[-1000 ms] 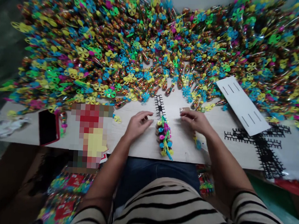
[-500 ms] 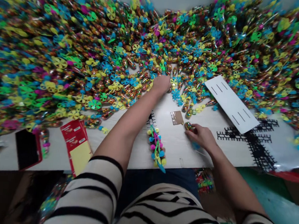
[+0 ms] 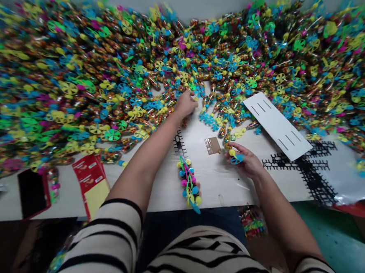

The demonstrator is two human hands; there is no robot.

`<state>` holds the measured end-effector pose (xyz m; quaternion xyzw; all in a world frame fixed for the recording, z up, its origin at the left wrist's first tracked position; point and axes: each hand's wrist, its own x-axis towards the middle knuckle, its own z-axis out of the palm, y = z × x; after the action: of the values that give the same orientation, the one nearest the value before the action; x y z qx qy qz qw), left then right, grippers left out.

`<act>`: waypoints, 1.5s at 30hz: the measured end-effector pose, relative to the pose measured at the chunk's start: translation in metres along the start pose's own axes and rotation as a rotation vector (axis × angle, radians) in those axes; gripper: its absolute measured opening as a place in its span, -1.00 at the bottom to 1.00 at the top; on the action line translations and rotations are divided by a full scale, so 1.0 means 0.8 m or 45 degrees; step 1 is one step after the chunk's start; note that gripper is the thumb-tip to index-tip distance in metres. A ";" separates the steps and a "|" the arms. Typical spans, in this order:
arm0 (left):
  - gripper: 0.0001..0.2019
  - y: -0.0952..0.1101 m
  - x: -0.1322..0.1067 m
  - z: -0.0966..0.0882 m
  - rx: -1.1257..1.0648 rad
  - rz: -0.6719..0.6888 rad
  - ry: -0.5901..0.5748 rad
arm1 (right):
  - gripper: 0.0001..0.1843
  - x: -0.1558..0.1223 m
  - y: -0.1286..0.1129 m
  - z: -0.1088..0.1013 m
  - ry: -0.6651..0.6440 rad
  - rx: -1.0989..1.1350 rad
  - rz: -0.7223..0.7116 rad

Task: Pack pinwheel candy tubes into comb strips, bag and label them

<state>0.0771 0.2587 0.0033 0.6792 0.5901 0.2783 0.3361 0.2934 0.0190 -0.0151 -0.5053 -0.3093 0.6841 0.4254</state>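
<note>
My left hand point(image 3: 185, 106) reaches to the near edge of a big heap of candy-filled toy tubes point(image 3: 112, 66) with coloured caps and little fans. Its fingers are curled together; a speck of yellow shows at their tips, but what they grip is hard to make out. On the right, my right hand point(image 3: 248, 162) has its fingers round a candy tube with a yellow cap and a blue fan point(image 3: 237, 159). Between the hands lies a small brown card piece point(image 3: 212, 145). A row of capped tubes point(image 3: 189, 185) lies in a black toothed plastic strip point(image 3: 179, 141).
A white slotted board point(image 3: 277, 126) rests at the right beside a stack of black toothed strips point(image 3: 316, 177). Red cards point(image 3: 89, 174) and a dark phone-like slab point(image 3: 33, 193) lie at the left. The table's front edge runs close to my body.
My left hand has drawn back slightly leftward and its fingers show more. The tube in my right hand has turned, bringing its yellow cap and blue fan up into sight. The view shifted a little.
</note>
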 end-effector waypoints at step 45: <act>-0.71 -0.067 -0.317 -0.050 -0.081 0.127 0.149 | -0.71 0.062 0.045 0.124 -0.187 -0.864 -0.605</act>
<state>-0.0245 0.0174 -0.0092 0.6794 0.5650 0.3525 0.3082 0.1828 0.0481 -0.0374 -0.4812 -0.6545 0.4605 0.3578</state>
